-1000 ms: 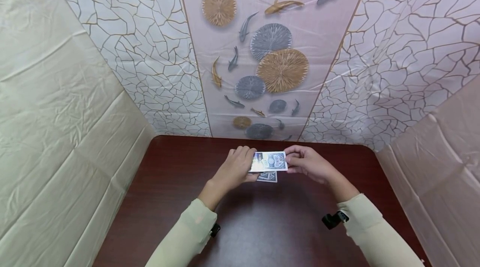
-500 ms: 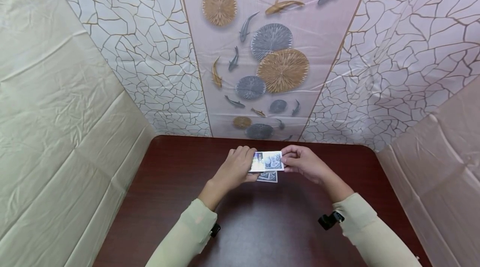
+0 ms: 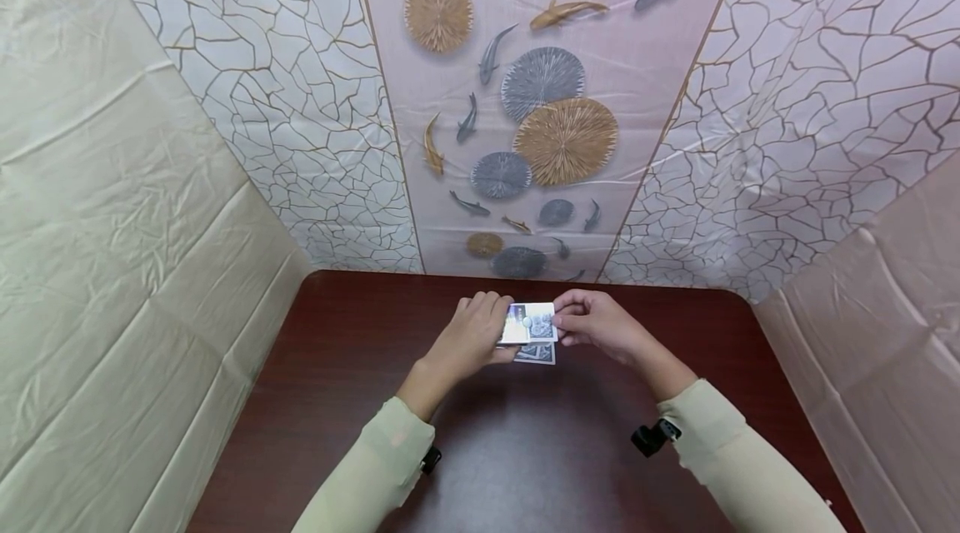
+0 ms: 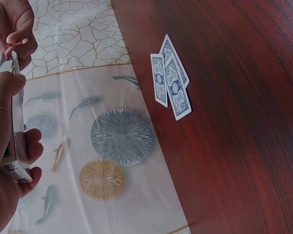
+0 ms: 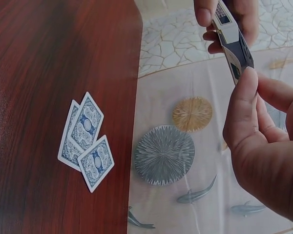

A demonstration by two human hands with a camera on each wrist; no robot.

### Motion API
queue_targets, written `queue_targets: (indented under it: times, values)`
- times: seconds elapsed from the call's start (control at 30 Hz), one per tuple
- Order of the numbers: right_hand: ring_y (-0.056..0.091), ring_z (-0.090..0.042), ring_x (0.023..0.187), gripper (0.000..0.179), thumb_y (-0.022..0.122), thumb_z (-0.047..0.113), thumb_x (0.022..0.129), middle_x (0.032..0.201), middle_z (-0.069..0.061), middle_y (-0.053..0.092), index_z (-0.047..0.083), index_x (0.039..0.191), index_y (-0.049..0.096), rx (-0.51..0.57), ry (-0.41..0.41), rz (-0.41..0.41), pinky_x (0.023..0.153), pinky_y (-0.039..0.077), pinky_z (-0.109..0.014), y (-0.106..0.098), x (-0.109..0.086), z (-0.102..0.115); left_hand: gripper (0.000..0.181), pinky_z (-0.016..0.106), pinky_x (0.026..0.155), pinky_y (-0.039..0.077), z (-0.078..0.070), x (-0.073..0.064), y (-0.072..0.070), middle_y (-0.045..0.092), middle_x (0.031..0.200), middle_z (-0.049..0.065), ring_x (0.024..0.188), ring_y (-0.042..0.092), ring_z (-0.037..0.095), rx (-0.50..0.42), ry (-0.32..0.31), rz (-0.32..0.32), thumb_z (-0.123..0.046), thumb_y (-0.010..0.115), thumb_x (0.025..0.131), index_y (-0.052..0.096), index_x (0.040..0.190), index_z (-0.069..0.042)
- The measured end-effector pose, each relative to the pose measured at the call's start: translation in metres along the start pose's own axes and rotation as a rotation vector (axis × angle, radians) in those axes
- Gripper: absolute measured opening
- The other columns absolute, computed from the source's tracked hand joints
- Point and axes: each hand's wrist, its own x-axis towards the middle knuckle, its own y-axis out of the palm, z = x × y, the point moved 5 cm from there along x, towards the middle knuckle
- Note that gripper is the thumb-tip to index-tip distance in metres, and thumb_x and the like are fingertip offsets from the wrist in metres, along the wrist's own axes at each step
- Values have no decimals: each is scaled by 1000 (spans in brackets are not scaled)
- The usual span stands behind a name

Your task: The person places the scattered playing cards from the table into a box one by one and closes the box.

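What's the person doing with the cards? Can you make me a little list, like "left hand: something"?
Left hand: holds a card box
Right hand: pinches a blue-backed card at the box's end
Table cards: three, overlapping, patterned backs up
Table: dark reddish brown
Backdrop: fish and round shapes
Can't tell: how many cards are inside the box

Blue scrollwork, white-bordered, on the playing cards (image 5: 86, 139); black and white on the card box (image 5: 236, 48); red-brown grain on the tabletop (image 3: 322, 400); grey-and-gold fish print on the wall cloth (image 3: 487, 129).
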Motion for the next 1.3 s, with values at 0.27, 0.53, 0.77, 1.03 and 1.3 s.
queue_targets:
  times: [0.27, 0.53, 0.77, 1.03, 1.3]
  values:
    - [67, -17, 77, 23, 68, 3, 96, 97, -13, 68, -5, 116, 60, -76, -15, -7, 66, 58, -28, 4, 3, 3, 71, 35, 74, 45, 0, 1, 1, 61, 106, 6, 94, 56, 22, -13, -1, 6, -49, 83, 78, 56, 125, -5]
    - [68, -17, 73, 28, 72, 7, 93, 97, -19, 72, -10, 114, 64, -187, -69, -44, 63, 58, -28, 7, 4, 9, 71, 35, 75, 45, -1, 0, 1, 62, 108, 6, 96, 56, 21, 2, -4, 36, -51, 81, 80, 56, 127, -4]
    - [72, -18, 74, 26, 75, 6, 91, 93, -17, 74, -10, 111, 68, -274, -90, -91, 65, 61, -29, 13, 1, 22, 71, 36, 75, 44, -1, 0, 2, 61, 106, 7, 95, 56, 23, -8, 0, 11, -48, 83, 77, 56, 125, -3]
    - [73, -16, 72, 22, 75, 3, 90, 91, -17, 75, -9, 107, 68, -296, -91, -90, 67, 62, -31, 17, 5, 26, 68, 35, 74, 43, -1, 1, 2, 60, 104, 5, 93, 56, 21, 7, 5, -11, -48, 83, 76, 58, 123, -4]
    - [72, -16, 69, 23, 75, -1, 89, 88, -16, 75, -10, 107, 64, -217, -71, -71, 74, 63, -46, 22, 10, 24, 66, 35, 73, 43, -2, 1, 3, 60, 102, 5, 92, 56, 21, 11, 15, -28, -49, 82, 78, 58, 121, -5]
